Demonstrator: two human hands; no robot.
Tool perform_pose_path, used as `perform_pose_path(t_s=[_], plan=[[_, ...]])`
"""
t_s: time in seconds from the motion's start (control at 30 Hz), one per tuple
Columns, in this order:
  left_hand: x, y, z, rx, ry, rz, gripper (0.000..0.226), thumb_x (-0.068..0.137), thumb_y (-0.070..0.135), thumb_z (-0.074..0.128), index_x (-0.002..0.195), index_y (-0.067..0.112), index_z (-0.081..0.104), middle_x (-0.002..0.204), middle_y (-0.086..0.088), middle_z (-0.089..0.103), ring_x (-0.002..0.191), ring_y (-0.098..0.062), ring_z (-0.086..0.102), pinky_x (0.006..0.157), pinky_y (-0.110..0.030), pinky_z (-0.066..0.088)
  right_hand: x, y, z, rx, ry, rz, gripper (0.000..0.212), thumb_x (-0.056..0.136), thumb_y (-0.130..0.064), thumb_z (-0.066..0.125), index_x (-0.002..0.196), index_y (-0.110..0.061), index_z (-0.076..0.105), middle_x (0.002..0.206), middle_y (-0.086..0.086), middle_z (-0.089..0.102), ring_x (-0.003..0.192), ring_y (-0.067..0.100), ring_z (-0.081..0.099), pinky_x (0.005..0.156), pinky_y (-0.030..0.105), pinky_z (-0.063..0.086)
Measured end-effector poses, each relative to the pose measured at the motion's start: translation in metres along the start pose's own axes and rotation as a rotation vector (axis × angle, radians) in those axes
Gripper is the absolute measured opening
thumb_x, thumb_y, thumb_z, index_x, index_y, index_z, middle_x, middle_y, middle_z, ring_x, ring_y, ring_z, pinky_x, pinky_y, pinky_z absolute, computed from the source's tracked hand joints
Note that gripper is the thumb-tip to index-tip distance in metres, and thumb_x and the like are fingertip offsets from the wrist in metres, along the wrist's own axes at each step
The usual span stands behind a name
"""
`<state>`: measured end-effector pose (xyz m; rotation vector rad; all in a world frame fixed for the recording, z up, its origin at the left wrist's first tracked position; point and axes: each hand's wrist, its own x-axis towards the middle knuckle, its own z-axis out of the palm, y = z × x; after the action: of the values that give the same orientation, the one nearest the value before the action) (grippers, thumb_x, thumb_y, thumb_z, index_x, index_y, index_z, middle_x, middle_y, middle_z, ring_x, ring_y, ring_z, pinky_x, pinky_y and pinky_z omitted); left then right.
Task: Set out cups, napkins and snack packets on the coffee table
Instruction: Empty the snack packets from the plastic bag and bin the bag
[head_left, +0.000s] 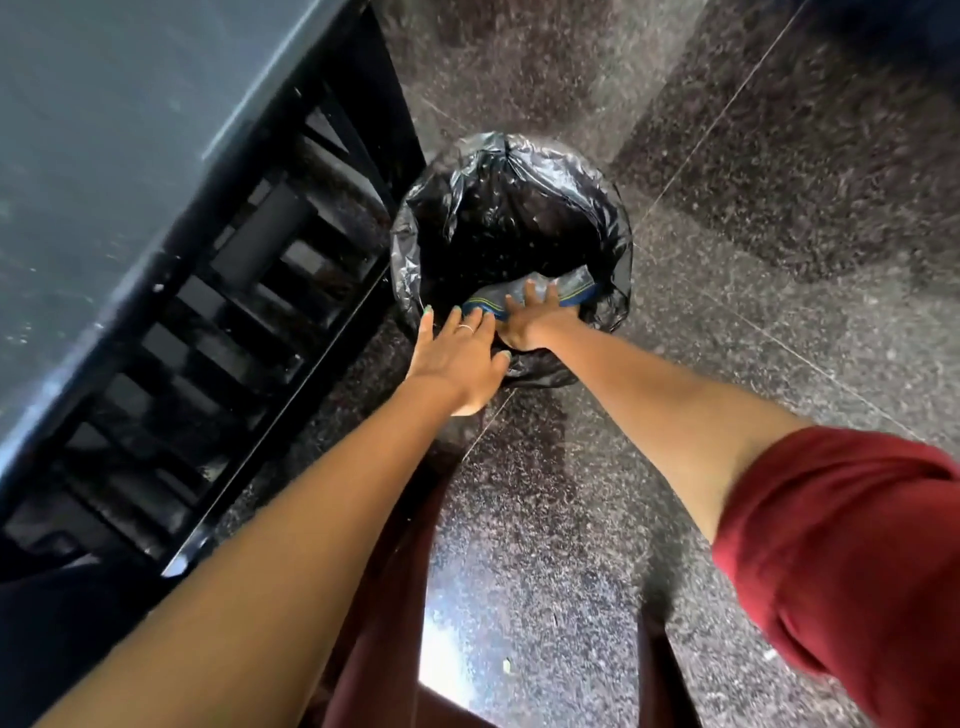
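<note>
1. Nearest, a red sleeve (852, 561) on the right arm and bare forearms reach down over the speckled floor (753, 260) — the person is bending to a bin set low beside the worktop.
2. The left hand (457, 358) is released, fingers spread and straight, hovering at the bin's near rim; it grasps nothing that I can see.
3. The right hand (530, 319) lies flat with fingers extended on a crumpled wrapper (571, 291), apparently pressing it down into the bin — pushing, not clutching.
4. The bin (618, 244), lined with a black bag, stands on the floor just beside the worktop (104, 156).
5. Cups, napkins and snack packets are not in view; the wrapper looks like packaging being discarded, I judge.
</note>
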<state>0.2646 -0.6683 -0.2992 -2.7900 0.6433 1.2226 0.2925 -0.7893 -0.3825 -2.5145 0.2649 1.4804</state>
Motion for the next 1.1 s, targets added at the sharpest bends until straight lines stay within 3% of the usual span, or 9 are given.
perform_pose_path(t_s=[0.13,0.3,0.37,0.43,0.53,0.67,0.87,1.1], plan=[[-0.003,-0.001,0.001,0.008,-0.033,-0.003,0.061,0.102,0.041,0.024,0.153,0.013,0.005,0.162,-0.003,0.005,0.149,-0.022,-0.002,0.118,-0.045,-0.009,0.004,0.006,-0.001,-0.108,-0.051,0.025,0.065,0.098,-0.056,0.018,0.151,-0.029,-0.008,0.159,0.001,-0.017,0.145,0.032,-0.013,0.114,0.057,0.001],[-0.016,-0.011,-0.002,-0.026,0.026,-0.014,0.062,0.102,0.042,0.025,0.154,0.014,0.006,0.162,-0.002,0.005,0.149,-0.022,-0.001,0.119,-0.044,-0.004,-0.002,0.004,0.003,-0.184,0.056,0.042,0.063,0.097,-0.056,0.016,0.151,-0.028,-0.003,0.161,0.003,-0.005,0.146,0.03,-0.009,0.116,0.053,-0.002],[-0.022,-0.013,-0.004,-0.034,0.063,-0.027,0.062,0.102,0.042,0.026,0.154,0.014,0.006,0.162,-0.002,0.006,0.149,-0.021,0.0,0.12,-0.043,-0.002,-0.008,-0.001,0.002,-0.127,0.172,0.037,0.06,0.098,-0.051,0.018,0.152,-0.024,0.007,0.159,0.008,0.008,0.145,0.032,0.0,0.113,0.051,0.008],[-0.03,-0.015,-0.007,-0.044,0.087,-0.047,0.062,0.102,0.042,0.026,0.154,0.014,0.005,0.162,-0.002,0.006,0.149,-0.021,0.001,0.12,-0.042,-0.001,-0.02,-0.005,0.002,-0.044,0.405,0.01,0.053,0.099,-0.042,0.025,0.143,-0.015,0.03,0.148,0.013,0.033,0.137,0.034,0.021,0.108,0.048,0.021],[-0.042,-0.017,-0.016,-0.055,0.124,-0.065,0.063,0.102,0.041,0.028,0.154,0.014,0.004,0.162,-0.002,0.007,0.149,-0.021,0.003,0.121,-0.042,0.001,-0.042,-0.01,0.0,0.03,0.697,-0.096,0.037,0.097,-0.03,0.037,0.126,-0.01,0.047,0.128,0.012,0.052,0.121,0.032,0.04,0.098,0.043,0.032],[-0.064,-0.017,-0.03,-0.038,0.238,-0.076,0.064,0.101,0.04,0.031,0.154,0.013,0.005,0.162,-0.004,0.01,0.149,-0.02,0.007,0.121,-0.041,0.004,-0.078,-0.013,-0.003,0.028,0.868,-0.262,0.033,0.094,-0.023,0.042,0.122,-0.008,0.05,0.119,0.01,0.056,0.111,0.03,0.049,0.092,0.04,0.038],[-0.11,-0.012,-0.044,-0.074,0.413,-0.071,0.067,0.098,0.035,0.043,0.152,0.011,0.012,0.159,-0.005,0.019,0.147,-0.022,0.017,0.121,-0.042,0.011,-0.138,-0.027,-0.02,-0.097,0.986,-0.54,0.034,0.089,-0.015,0.041,0.118,-0.007,0.056,0.114,0.009,0.062,0.108,0.03,0.054,0.088,0.039,0.038],[-0.188,-0.035,-0.057,-0.131,0.731,-0.268,0.07,0.092,0.029,0.05,0.151,0.01,0.017,0.157,-0.007,0.026,0.146,-0.025,0.021,0.119,-0.044,0.012,-0.223,-0.088,-0.049,-0.104,1.094,-0.86,0.038,0.09,-0.012,0.047,0.126,-0.006,0.055,0.13,0.01,0.058,0.12,0.03,0.051,0.098,0.039,0.033]])
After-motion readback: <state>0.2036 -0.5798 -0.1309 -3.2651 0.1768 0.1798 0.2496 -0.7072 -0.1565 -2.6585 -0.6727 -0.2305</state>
